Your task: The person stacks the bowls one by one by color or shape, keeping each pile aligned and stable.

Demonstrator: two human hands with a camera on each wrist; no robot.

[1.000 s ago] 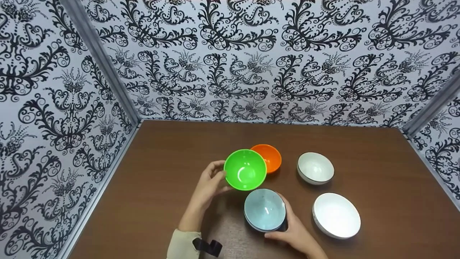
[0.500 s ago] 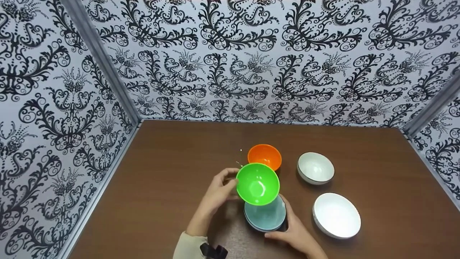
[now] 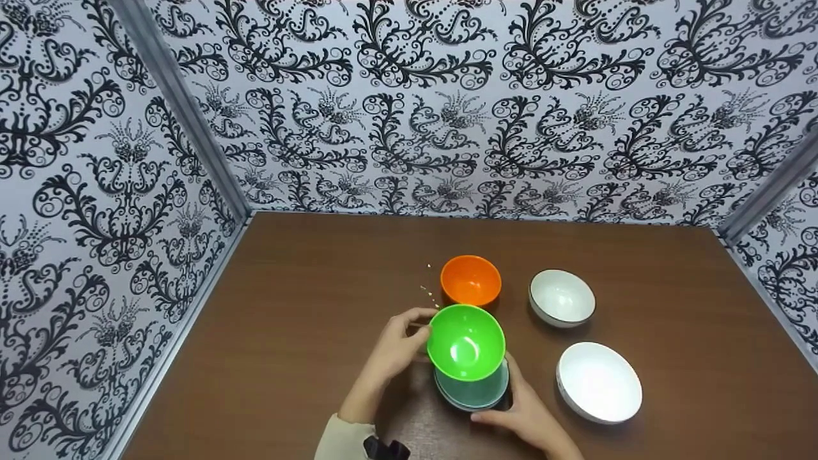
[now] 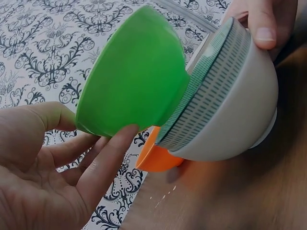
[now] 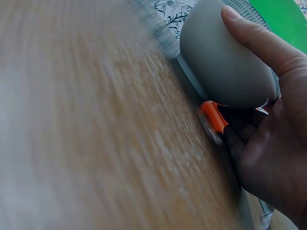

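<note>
My left hand (image 3: 399, 348) grips a bright green bowl (image 3: 465, 342) by its left side, thumb at the rim. The green bowl tilts over a pale blue bowl (image 3: 474, 393) and covers its far part in the head view. In the left wrist view, the green bowl's base (image 4: 175, 103) is right at the rim of that bowl, which has a teal dashed band and a white outside (image 4: 240, 115); a second edge shows along its rim. My right hand (image 3: 521, 409) holds this bowl from the right, thumb (image 5: 259, 43) along its outer wall.
An orange bowl (image 3: 471, 281) stands just behind the green one. To the right are a greyish bowl with a dark rim (image 3: 561, 299) and a larger white bowl (image 3: 599, 383). Small pale specks (image 3: 429, 294) show on the brown table (image 3: 287, 332). Patterned walls (image 3: 447, 128) enclose it.
My left hand has brought the green bowl right and towards me, from in front of the orange bowl to over the pale blue one. The right hand stays in place.
</note>
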